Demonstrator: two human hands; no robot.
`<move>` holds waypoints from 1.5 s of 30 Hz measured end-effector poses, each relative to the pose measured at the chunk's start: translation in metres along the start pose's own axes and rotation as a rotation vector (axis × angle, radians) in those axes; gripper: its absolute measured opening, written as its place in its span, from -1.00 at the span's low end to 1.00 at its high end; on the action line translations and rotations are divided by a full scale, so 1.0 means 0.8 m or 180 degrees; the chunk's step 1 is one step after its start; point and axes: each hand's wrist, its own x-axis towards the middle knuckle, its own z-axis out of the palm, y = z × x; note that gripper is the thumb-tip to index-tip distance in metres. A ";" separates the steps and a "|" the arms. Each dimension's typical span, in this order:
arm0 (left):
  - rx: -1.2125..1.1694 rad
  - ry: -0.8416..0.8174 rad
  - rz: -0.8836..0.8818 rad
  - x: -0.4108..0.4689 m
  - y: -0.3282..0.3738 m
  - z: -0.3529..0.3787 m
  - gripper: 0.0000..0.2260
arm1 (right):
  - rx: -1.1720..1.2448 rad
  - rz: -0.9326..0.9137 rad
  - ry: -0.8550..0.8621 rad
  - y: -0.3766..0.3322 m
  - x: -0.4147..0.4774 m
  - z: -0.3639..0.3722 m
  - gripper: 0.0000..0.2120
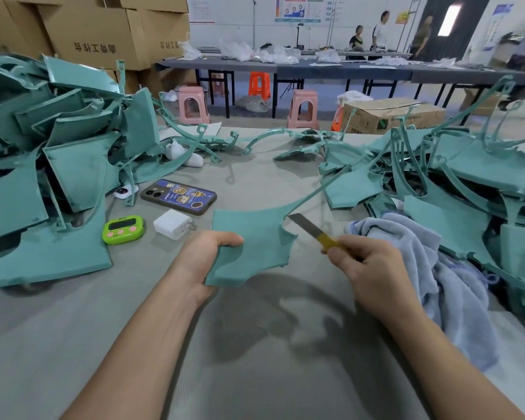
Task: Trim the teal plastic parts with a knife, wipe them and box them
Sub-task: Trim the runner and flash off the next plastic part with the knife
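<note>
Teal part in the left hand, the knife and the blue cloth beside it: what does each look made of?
The teal part looks like rigid moulded plastic: thin, smooth and satin, with a ragged untrimmed edge. The knife has a dull grey blade, apparently metal, and a yellow casing that is probably plastic. The blue cloth is a soft, fleecy fabric, perhaps microfibre or terry, lying in loose folds.

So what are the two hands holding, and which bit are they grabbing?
The left hand grips the teal plastic part by its left edge; the right hand holds the knife by its yellow handle.
</note>
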 end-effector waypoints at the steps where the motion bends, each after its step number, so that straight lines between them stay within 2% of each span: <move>1: -0.0014 0.0002 -0.0002 0.000 0.000 0.000 -0.77 | 0.0001 -0.0070 -0.0159 -0.002 -0.001 -0.001 -0.83; 3: -0.0036 -0.0022 -0.0032 -0.001 0.001 0.002 -0.77 | -0.0202 -0.0155 -0.0475 -0.005 -0.004 0.003 -0.86; 5: -0.0013 -0.0014 -0.0052 -0.003 0.001 0.002 -0.79 | -0.0307 0.0013 -0.0148 -0.001 -0.001 0.007 -0.86; 7: 0.0009 0.0056 -0.0019 -0.003 0.000 0.002 -0.80 | -0.0152 0.0184 0.0287 0.001 0.002 0.005 -0.78; 8: -0.0005 0.0113 0.0026 -0.003 -0.001 0.004 -0.81 | -0.0092 0.0175 0.0329 -0.001 0.000 0.004 -0.78; 10: -0.0162 0.0278 0.0170 0.000 -0.004 0.009 -0.86 | -0.0110 0.0072 0.0143 -0.007 -0.006 0.010 -0.83; 13: -0.0723 0.0469 0.0320 0.003 -0.008 0.019 -0.80 | 0.0026 -0.0109 -0.0364 -0.024 -0.022 0.029 -0.86; 15: -0.1022 0.0445 0.0227 0.001 -0.009 0.024 -0.79 | 0.0064 -0.0229 -0.0760 -0.032 -0.027 0.039 -0.85; 17: -0.1113 0.0436 0.0058 -0.001 -0.009 0.025 -0.82 | -0.0237 -0.0321 -0.0909 -0.032 -0.026 0.044 -0.84; 21: -0.0954 0.0503 -0.0088 -0.002 -0.008 0.027 -0.87 | -0.0449 0.0011 0.0110 -0.017 -0.011 0.033 -0.79; 23: -0.0909 0.0520 -0.0108 -0.002 -0.008 0.029 -0.88 | -0.0284 -0.0168 -0.0029 -0.016 -0.015 0.028 -0.78; 26: -0.0960 0.0494 -0.0167 -0.002 -0.009 0.029 -0.90 | -0.0411 -0.0532 -0.0872 -0.022 -0.026 0.034 -0.82; 27: -0.0979 0.0473 -0.0182 -0.001 -0.009 0.029 -0.89 | -0.0519 -0.0510 -0.0800 -0.021 -0.023 0.037 -0.82; 30: -0.0933 0.0477 -0.0156 0.000 -0.009 0.028 -0.87 | -0.0445 -0.0082 0.0022 -0.015 -0.011 0.034 -0.78; 32: -0.0954 0.0505 -0.0134 0.003 -0.009 0.026 -0.87 | -0.0212 -0.0212 -0.0120 -0.016 -0.015 0.031 -0.77; 35: -0.1050 0.0474 -0.0140 0.002 -0.010 0.028 -0.87 | -0.0377 -0.0468 -0.0843 -0.022 -0.025 0.038 -0.79; 36: -0.1051 0.0458 -0.0121 0.003 -0.010 0.029 -0.87 | -0.0509 -0.0410 -0.0714 -0.019 -0.021 0.040 -0.79; 38: -0.1017 0.0457 -0.0050 0.003 -0.012 0.029 -0.87 | -0.0499 -0.0076 -0.0074 -0.013 -0.010 0.036 -0.79; 40: -0.1138 0.0393 0.0052 0.004 -0.013 0.028 -0.86 | -0.0149 0.0224 0.0328 -0.012 -0.005 0.029 -0.79; 41: -0.1206 0.0304 0.0100 0.006 -0.013 0.027 -0.84 | 0.0289 0.0336 0.0297 -0.012 -0.005 0.028 -0.80; 44: -0.0978 -0.0147 0.0331 0.005 -0.015 0.030 -0.83 | 0.2080 0.0783 -0.0541 -0.024 -0.011 0.038 -0.86; 45: -0.0762 -0.0354 0.0402 0.003 -0.018 0.031 -0.78 | 0.2447 0.0908 -0.0740 -0.027 -0.012 0.042 -0.86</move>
